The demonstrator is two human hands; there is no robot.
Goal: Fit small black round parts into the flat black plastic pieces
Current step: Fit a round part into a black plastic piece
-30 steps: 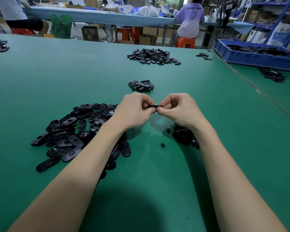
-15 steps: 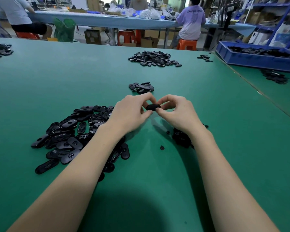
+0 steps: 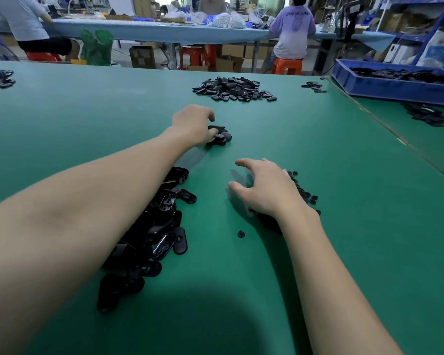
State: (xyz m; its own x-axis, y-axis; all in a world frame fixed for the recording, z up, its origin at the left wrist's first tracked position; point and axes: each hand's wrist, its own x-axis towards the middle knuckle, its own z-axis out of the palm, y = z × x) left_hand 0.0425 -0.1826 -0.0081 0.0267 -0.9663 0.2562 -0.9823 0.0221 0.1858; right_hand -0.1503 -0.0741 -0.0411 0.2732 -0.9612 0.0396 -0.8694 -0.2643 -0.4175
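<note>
1. Your left hand (image 3: pixel 194 124) reaches far forward to the small pile of flat pieces (image 3: pixel 219 135); I cannot tell if it grips one.
2. Your right hand (image 3: pixel 264 188) hovers with fingers spread, holding nothing, above the round parts (image 3: pixel 305 194).

Tabletop (image 3: pixel 87 119): flat pieces pile (image 3: pixel 154 239) near left, under left forearm. Round parts heap (image 3: pixel 303 193) right, under right hand (image 3: pixel 264 190); one stray part (image 3: pixel 241 234) just before it. Small pile (image 3: pixel 219 135) centre, left hand (image 3: pixel 194 123) on it. Big pile (image 3: pixel 232 88) behind. Tray (image 3: pixel 385 85) far right.
</note>
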